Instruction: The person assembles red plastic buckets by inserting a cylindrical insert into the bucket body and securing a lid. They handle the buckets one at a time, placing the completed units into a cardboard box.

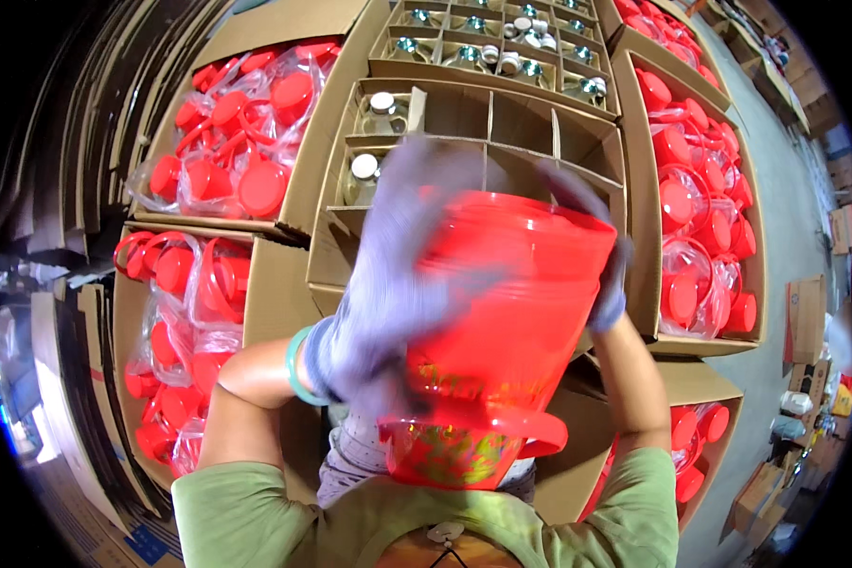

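A big red plastic container (511, 327) with gold print and a loop handle (542, 433) is tilted in front of my body. Whether it is one piece or several nested ones, I cannot tell. My left hand (393, 275), in a grey-purple glove and blurred by motion, lies along its left side with the thumb across the front. Around the right side wraps my right hand (604, 246), gloved too, its fingers partly hidden behind the container. Just beyond stands a divided carton (521, 95), with white-capped clear bottles (381, 115) in its left cells.
Another divided carton (379, 68) of clear bottles stands farther off. Open cartons of bagged red plastic ware (260, 187) flank me on the left, with more red pieces (677, 204) on the right. Flattened cardboard (62, 142) is stacked at far left. Grey floor (776, 208) shows at right.
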A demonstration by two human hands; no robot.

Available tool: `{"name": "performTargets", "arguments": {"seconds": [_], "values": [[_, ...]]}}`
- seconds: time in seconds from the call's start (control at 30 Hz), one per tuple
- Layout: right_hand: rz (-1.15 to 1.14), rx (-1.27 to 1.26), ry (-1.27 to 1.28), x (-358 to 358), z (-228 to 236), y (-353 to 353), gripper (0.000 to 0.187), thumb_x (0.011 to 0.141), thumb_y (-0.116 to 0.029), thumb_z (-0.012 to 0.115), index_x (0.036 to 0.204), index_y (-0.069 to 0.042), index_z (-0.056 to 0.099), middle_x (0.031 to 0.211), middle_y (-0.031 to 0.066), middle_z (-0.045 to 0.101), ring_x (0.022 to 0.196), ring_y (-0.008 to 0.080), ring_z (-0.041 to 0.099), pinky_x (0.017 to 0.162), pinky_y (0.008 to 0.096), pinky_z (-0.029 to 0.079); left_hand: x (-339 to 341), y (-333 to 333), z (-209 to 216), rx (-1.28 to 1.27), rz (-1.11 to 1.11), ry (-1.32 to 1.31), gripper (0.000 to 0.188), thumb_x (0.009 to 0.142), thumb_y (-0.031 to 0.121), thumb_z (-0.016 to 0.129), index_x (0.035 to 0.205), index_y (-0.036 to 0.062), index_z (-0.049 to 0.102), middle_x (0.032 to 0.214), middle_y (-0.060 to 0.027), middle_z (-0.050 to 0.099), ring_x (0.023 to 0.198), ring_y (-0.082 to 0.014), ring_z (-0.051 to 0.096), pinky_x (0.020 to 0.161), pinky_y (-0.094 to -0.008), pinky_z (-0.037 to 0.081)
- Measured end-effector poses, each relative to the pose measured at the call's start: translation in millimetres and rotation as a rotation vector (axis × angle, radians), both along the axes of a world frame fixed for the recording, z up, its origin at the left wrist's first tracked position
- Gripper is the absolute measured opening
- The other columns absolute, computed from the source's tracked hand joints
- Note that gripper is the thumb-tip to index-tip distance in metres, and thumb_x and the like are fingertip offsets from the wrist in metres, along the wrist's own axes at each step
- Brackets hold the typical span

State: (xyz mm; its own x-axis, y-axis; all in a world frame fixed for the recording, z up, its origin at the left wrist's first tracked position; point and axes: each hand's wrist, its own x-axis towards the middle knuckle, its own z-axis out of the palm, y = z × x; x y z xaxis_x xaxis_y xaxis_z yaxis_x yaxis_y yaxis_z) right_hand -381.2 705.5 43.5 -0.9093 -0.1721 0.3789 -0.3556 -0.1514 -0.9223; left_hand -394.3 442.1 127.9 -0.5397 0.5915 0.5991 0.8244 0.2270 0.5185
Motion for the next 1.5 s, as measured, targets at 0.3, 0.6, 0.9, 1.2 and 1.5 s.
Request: {"name": "performTargets", "arguments": {"seconds": [0.3, 0.6, 0.9, 1.2, 1.5], "values": [[-0.309, -0.465, -0.227, -63, -31, 34, 0.044, 0.101, -0.039, 0.048, 0.128, -0.006, 0.058, 0.125, 0.0094, 0.063, 0.115, 0.0224, 0.059, 0.100, 0.0391, 0.046, -161, 8, -64, 0.232, 0.062, -0.443, 0.056, 0.101, 0.044, 0.042, 0.141, 0.0054, 0.048, 0.143, -0.0163, 0.050, 0.132, -0.0254, 0.048, 0.110, -0.0332, 0.036], [-1.139, 0.323, -0.422, -7, -118, 65, 0.061, 0.097, -0.038, 0.055, 0.137, 0.007, 0.045, 0.139, 0.0226, 0.050, 0.127, 0.0346, 0.048, 0.108, 0.0414, 0.037, -170, -59, -221, -0.754, 0.752, -0.535, 0.072, 0.073, 0.046, 0.077, 0.127, 0.0100, 0.046, 0.129, -0.0236, 0.053, 0.110, -0.0427, 0.061, 0.093, -0.0492, 0.050], [-0.599, 0.601, 0.098, -11, -22, -4, 0.051, 0.095, -0.025, 0.059, 0.137, 0.002, 0.047, 0.136, 0.0205, 0.051, 0.124, 0.0332, 0.051, 0.106, 0.0400, 0.039, -166, -75, -32, -0.687, 0.584, 0.002, 0.055, 0.083, 0.055, 0.064, 0.102, 0.0047, 0.054, 0.096, -0.0206, 0.062, 0.088, -0.0379, 0.064, 0.076, -0.0474, 0.051], [0.456, -0.668, -0.817, -88, 22, -62, 0.094, 0.085, -0.077, 0.045, 0.144, -0.004, 0.039, 0.134, 0.0191, 0.054, 0.112, 0.0381, 0.060, 0.099, 0.0519, 0.047, -33, -23, 135, -0.274, 0.338, 0.695, 0.044, 0.077, 0.038, 0.077, 0.104, 0.0090, 0.060, 0.087, -0.0121, 0.061, 0.075, -0.0315, 0.063, 0.064, -0.0410, 0.051], [0.375, -0.515, -0.462, -70, 80, 4, 0.066, 0.093, -0.047, 0.058, 0.144, -0.008, 0.043, 0.136, 0.0116, 0.055, 0.128, 0.0244, 0.051, 0.107, 0.0426, 0.041, -56, -7, 33, 0.242, 0.025, -0.047, 0.066, 0.091, 0.039, 0.060, 0.140, 0.0003, 0.039, 0.143, -0.0331, 0.035, 0.132, -0.0438, 0.039, 0.112, -0.0488, 0.028]]}}
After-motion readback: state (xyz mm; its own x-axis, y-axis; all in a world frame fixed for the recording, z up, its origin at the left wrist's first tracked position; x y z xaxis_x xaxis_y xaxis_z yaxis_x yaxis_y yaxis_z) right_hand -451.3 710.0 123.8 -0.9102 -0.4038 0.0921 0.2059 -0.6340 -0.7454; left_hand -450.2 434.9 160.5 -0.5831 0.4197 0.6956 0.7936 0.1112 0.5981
